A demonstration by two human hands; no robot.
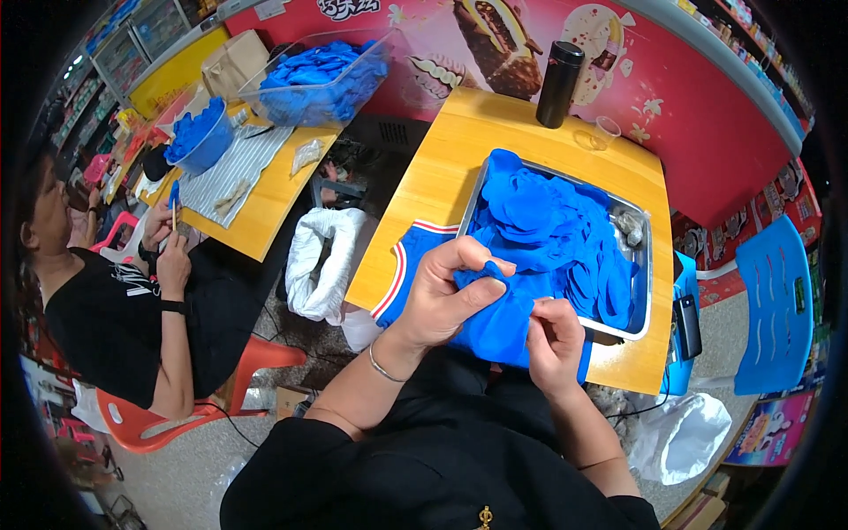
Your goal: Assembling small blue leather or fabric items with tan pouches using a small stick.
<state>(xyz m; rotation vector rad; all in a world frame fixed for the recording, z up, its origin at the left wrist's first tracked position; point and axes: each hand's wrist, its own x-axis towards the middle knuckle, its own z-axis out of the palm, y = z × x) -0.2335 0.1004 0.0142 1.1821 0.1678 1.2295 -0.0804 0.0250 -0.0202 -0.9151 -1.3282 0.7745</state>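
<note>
My left hand (450,287) grips a blue glove-like piece (499,322) at its top, fingers curled over it. Just to the right and lower, my right hand (555,340) pinches the same blue piece at its edge. Both hands hover over the near edge of a wooden table (442,159). Behind them a metal tray (640,291) holds a heap of blue gloves (548,225). A blue cloth with red and white trim (402,269) lies under the tray's left side.
A black flask (560,84) and a clear cup (605,131) stand at the table's far edge. A person in black sits at left by a second table with a blue bowl (201,137) and a clear bin of blue gloves (322,81). White bags (322,261) lie between tables; a blue chair (777,300) stands at right.
</note>
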